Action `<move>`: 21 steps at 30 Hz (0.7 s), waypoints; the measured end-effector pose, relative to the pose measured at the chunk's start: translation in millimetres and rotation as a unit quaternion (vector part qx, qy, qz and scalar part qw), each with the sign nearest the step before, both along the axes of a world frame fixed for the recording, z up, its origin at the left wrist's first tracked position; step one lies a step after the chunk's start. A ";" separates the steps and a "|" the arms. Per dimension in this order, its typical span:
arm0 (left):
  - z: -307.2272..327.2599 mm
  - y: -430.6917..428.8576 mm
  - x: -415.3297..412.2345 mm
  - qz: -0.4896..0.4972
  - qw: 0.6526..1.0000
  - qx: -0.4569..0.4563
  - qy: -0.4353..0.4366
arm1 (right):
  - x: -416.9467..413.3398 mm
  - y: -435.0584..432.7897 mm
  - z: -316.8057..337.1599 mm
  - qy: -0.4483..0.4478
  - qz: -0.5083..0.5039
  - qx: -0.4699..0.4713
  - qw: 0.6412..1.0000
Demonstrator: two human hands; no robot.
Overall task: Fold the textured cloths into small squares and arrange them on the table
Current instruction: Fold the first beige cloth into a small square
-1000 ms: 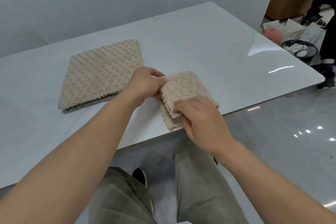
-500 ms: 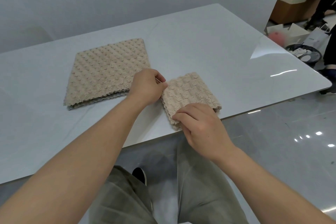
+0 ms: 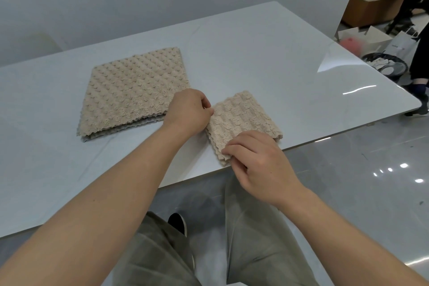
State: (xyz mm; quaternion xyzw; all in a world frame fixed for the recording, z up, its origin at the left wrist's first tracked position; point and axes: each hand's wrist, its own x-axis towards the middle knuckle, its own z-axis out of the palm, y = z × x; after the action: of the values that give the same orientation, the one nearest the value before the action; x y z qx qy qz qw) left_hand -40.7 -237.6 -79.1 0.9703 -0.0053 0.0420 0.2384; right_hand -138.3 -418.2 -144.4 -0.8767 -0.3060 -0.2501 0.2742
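– Beige ribbed plush cloth (image 3: 243,121), folded small, approx square, lies at the near edge of the glossy white table (image 3: 255,53), towards its right end
– Hands?
– Both clamped on it. The left hand (image 3: 188,111) pinches its left edge, fingers curled in. The right hand (image 3: 257,162) pinches the near corner, right at the table edge. Hands close together, cloth between them
– And the other one?
– A bigger beige bobble-textured cloth (image 3: 137,88), folded but not small yet, lies flat further left, approx mid-table, just beside the left hand. Can't tell if they touch
– What could go wrong?
– Layers at the near corner look fanned, not flush. If the grip lets go too soon, the thick pile prob. springs the fold open. It's also v. close to the edge, so a tug towards the body could drag it off onto the lap. Glossy top likely gives little friction, so it may skid while being squared up
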 end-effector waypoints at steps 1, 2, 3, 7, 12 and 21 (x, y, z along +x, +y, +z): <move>1.1 -0.6 -0.5 0.000 1.000 0.001 0.001 | 0.1 -0.1 0.0 0.003 -0.001 -0.002 1.000; 1.7 -0.9 -0.7 -0.001 1.000 0.005 0.004 | -0.2 -0.4 -0.2 0.005 -0.002 -0.008 1.000; 1.8 -1.1 -0.7 -0.002 1.000 0.015 0.011 | -0.5 -0.5 -0.2 0.006 -0.003 -0.019 1.000; -0.4 -0.8 2.1 -0.002 0.993 0.097 0.068 | -2.4 0.8 1.0 0.027 -0.010 -0.044 0.999; 4.0 -1.7 0.3 -0.017 0.987 0.098 0.123 | -2.6 2.5 8.8 0.078 -0.011 -0.040 0.996; 28.9 -3.3 -17.0 -0.011 0.984 -0.166 0.061 | 54.1 -20.4 64.9 0.124 -0.139 0.062 0.980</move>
State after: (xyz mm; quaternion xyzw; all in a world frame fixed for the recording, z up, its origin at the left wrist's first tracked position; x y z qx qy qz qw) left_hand -57.8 -240.9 -50.2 0.9179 0.0051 -0.0193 0.3962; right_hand -84.1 -438.5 -79.5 -0.9163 -0.1284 -0.1938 0.3262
